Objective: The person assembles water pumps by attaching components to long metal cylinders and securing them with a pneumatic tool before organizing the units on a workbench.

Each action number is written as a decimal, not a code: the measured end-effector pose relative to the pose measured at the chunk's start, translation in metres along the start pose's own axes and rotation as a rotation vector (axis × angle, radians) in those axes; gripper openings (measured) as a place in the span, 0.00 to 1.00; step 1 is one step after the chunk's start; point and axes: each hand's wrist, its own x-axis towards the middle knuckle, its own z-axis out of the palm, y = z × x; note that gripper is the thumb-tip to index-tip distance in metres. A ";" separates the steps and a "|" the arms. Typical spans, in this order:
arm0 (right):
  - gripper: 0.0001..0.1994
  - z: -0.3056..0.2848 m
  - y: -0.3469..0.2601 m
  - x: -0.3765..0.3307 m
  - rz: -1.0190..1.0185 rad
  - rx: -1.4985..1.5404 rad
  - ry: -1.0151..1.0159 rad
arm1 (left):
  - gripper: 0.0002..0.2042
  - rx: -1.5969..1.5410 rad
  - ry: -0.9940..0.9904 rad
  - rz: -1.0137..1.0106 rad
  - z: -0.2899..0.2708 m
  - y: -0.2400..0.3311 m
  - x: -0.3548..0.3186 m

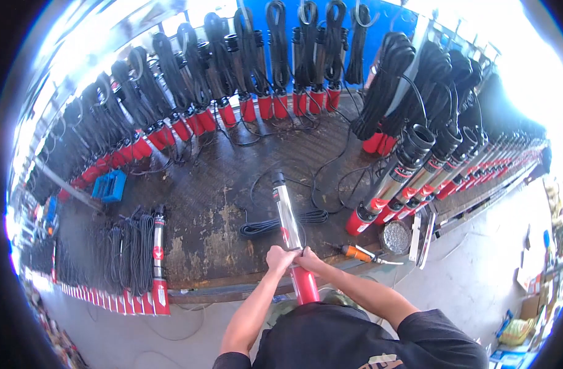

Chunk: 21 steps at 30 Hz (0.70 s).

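Observation:
A slim submersible pump, with a bright steel tube, a black top end and a red lower section, leans from the table edge toward my body. My left hand is closed on its left side, where the steel meets the red. On the opposite side my right hand pinches at the same joint, thumbs close together. Exactly what the fingertips press on is too small to make out. Behind the tube lies a bundled black cable, with a loose length running back over the table.
A worn dark workbench carries rows of similar pumps with coiled cables along its back and right. More pumps line the left front edge. An orange-handled tool, a round metal dish and a blue plastic bin lie around.

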 end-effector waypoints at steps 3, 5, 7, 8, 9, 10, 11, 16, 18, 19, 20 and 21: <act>0.32 -0.032 -0.028 -0.010 -0.024 0.018 -0.502 | 0.24 -0.049 -0.032 0.037 0.001 -0.024 0.002; 0.22 -0.060 -0.020 -0.011 0.107 0.407 -0.621 | 0.23 -0.096 -0.046 0.125 -0.005 -0.011 -0.012; 0.20 -0.067 -0.014 -0.006 0.152 0.475 -0.583 | 0.17 -0.297 -0.020 0.157 -0.004 -0.003 -0.026; 0.20 -0.069 -0.009 -0.008 0.108 0.422 -0.512 | 0.15 -0.344 0.009 0.162 0.001 -0.003 -0.031; 0.21 -0.062 -0.028 -0.020 0.066 0.363 -0.471 | 0.15 -0.375 0.074 0.138 0.003 -0.015 -0.036; 0.21 -0.060 -0.044 -0.032 0.022 0.304 -0.419 | 0.14 -0.409 0.133 0.122 0.011 -0.026 -0.038; 0.24 -0.057 -0.051 -0.035 -0.020 0.214 -0.331 | 0.13 -0.440 0.190 0.113 0.020 -0.035 -0.039; 0.38 -0.041 -0.015 0.009 -0.154 -0.378 -0.221 | 0.13 -0.299 0.329 0.109 0.041 0.004 -0.064; 0.52 -0.040 -0.012 0.012 -0.110 -0.353 -0.223 | 0.20 -0.142 0.500 0.300 0.056 0.004 -0.062; 0.51 -0.042 -0.008 0.017 -0.124 -0.449 -0.251 | 0.30 0.036 0.450 0.352 0.060 0.010 -0.072; 0.51 -0.046 -0.006 0.022 -0.140 -0.543 -0.275 | 0.32 0.147 0.422 0.374 0.061 0.014 -0.077; 0.50 -0.042 -0.029 0.008 -0.091 -0.515 -0.290 | 0.34 0.268 0.406 0.368 0.049 0.018 -0.084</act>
